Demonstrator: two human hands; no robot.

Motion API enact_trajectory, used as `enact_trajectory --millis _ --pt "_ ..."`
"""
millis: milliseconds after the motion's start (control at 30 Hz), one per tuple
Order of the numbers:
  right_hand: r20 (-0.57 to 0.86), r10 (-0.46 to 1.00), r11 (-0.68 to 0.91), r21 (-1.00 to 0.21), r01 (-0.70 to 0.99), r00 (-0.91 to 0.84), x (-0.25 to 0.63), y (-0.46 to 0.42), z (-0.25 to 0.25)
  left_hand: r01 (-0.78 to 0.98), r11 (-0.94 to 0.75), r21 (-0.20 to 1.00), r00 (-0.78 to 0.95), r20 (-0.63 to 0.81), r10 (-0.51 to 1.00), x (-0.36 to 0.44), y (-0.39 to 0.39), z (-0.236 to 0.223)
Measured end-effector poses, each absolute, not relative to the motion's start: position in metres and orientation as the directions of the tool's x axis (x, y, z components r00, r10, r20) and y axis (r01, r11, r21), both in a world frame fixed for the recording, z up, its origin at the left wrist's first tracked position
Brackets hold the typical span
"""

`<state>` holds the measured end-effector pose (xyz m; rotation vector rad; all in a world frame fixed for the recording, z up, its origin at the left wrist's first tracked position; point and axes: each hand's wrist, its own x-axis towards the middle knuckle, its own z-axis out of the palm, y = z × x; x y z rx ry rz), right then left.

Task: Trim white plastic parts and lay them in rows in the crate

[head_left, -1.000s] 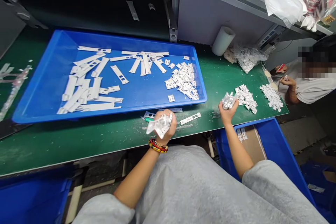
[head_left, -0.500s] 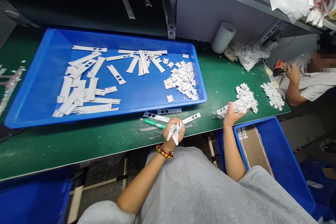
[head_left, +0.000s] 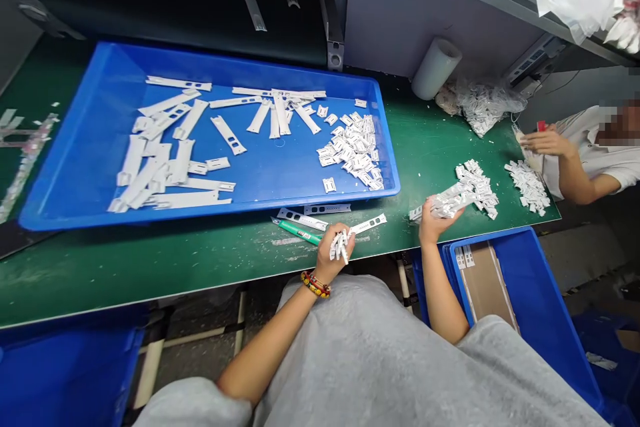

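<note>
My left hand (head_left: 331, 255), with beaded bracelets at the wrist, is closed around a bunch of small white plastic pieces (head_left: 340, 247) over the table's front edge. Beside it lie a green utility knife (head_left: 299, 231) and a few long white plastic strips (head_left: 369, 223). Farther right, my right hand (head_left: 434, 221) grips a bundle of white plastic strips (head_left: 447, 201), some of which look wrapped in clear film. The bundle's far end overlaps a heap of small white pieces (head_left: 479, 188) on the table.
A large blue tray (head_left: 210, 212) holds long white strips and a pile of small pieces. A second heap (head_left: 527, 187), a clear bag of pieces (head_left: 483, 107) and a white roll (head_left: 436, 68) lie right. Below stands a blue bin (head_left: 545, 307). A co-worker's hand (head_left: 550, 143) is at far right.
My right hand has drawn slightly left and toward me with the bundle. My left hand has turned a little, still holding its pieces. The co-worker's hand has shifted. The whole view has moved slightly.
</note>
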<state>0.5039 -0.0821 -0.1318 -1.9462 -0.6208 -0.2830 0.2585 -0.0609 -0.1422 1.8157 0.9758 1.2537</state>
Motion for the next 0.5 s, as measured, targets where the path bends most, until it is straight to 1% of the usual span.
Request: enact_trajectory --millis 33,100,167,233,333,500 --pt "0.452 0.291 -0.314 -0.787 0.531 0.843 0.503 -0.083 -0.132 0.191 -0.454 0.870 0.243 0.407 0.881 0.258 -0.060 -0.143" --pt "0.423 0.341 -0.276 -0.809 0.520 0.839 0.499 -0.088 -0.133 0.211 -0.437 0.874 0.238 0.387 0.891 0.256 -0.059 -0.143" --pt "0.371 0.401 -0.274 -0.824 0.496 0.838 0.493 -0.094 -0.136 0.234 -0.418 0.878 0.232 0.367 0.901 0.255 -0.056 -0.142" --pt "0.332 0.420 -0.295 -0.830 0.474 0.844 0.488 -0.098 -0.137 0.246 -0.416 0.875 0.233 0.363 0.902 0.255 -0.054 -0.140" --pt "0.333 0.418 -0.290 -0.833 0.471 0.845 0.483 -0.101 -0.136 0.236 -0.451 0.861 0.239 0.398 0.886 0.254 -0.053 -0.138" --pt "0.351 0.482 -0.261 -0.817 0.514 0.803 0.477 -0.104 -0.133 0.197 -0.554 0.809 0.312 0.484 0.818 0.247 -0.056 -0.143"
